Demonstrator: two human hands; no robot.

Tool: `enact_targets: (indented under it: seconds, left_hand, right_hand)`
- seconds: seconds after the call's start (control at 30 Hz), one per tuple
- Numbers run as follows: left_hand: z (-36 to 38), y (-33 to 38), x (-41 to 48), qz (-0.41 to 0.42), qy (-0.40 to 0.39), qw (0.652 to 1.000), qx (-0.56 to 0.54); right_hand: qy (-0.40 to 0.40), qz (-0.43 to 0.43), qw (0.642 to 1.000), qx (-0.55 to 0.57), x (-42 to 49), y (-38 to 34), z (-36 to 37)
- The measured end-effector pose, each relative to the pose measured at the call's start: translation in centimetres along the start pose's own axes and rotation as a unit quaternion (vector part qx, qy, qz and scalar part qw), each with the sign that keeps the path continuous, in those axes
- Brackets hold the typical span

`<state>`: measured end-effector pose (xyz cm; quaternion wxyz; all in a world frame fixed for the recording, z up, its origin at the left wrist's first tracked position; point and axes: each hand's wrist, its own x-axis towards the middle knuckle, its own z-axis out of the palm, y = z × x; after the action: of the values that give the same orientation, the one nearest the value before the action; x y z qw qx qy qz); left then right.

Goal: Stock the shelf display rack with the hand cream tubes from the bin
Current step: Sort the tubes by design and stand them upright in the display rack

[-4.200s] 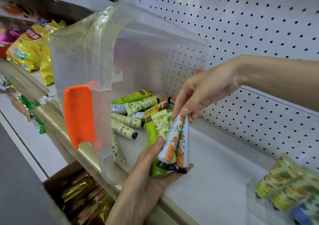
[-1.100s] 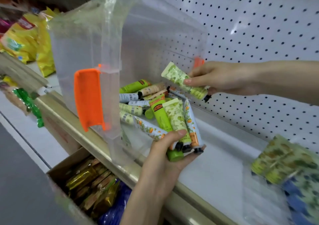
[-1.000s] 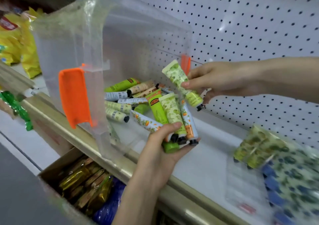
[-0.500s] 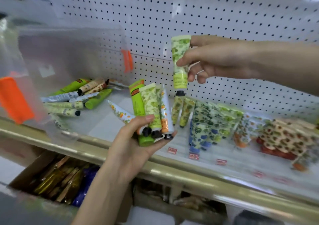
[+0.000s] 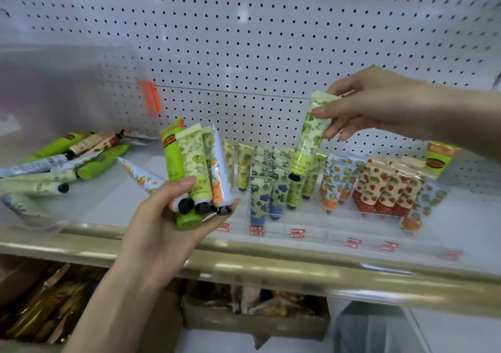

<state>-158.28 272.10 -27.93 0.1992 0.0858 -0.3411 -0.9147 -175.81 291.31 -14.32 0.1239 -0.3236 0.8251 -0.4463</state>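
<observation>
My left hand (image 5: 165, 225) grips a bunch of hand cream tubes (image 5: 196, 168), caps down, in front of the shelf. My right hand (image 5: 371, 103) pinches one green leaf-patterned tube (image 5: 309, 141) by its crimped end, cap down, just above the clear display rack (image 5: 306, 233). The rack holds upright tubes in rows: blue-flower, green, orange and strawberry patterns. The clear plastic bin (image 5: 40, 103) lies on its side at the left, with several loose tubes (image 5: 62, 163) inside.
A white pegboard (image 5: 244, 41) backs the shelf. A gold rail (image 5: 298, 266) runs along the shelf front. Red price labels (image 5: 296, 233) sit on the rack front. A cardboard box (image 5: 48, 306) of gold packets stands below left, another box (image 5: 254, 317) beside it.
My view has swung right from the bin to the rack. My right hand carried the green tube from the bin across and lowered it over the rack. My left hand kept its bunch.
</observation>
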Motion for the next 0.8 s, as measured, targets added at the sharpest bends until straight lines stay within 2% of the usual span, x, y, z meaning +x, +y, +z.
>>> enact_targets:
  seconds: [0.23, 0.4, 0.57, 0.8]
  left_hand:
    - [1.2, -1.4, 0.6, 0.0, -0.028, 1.0, 0.013]
    - [2.2, -2.2, 0.7, -0.007, -0.037, 0.999, 0.026]
    - [2.8, -2.2, 1.0, 0.002, -0.057, 0.998, -0.004]
    - [2.6, -2.3, 1.3, 0.011, -0.068, 0.998, -0.011]
  right_hand:
    - [0.004, 0.052, 0.993, -0.106, -1.1, 3.4, -1.9]
    - [0.049, 0.043, 0.976, -0.21, 0.1, 4.9, -1.6]
    - [0.091, 0.032, 0.974, -0.204, 1.4, 5.9, -1.0]
    - [0.097, 0.041, 0.977, -0.186, 1.8, 7.6, 0.2]
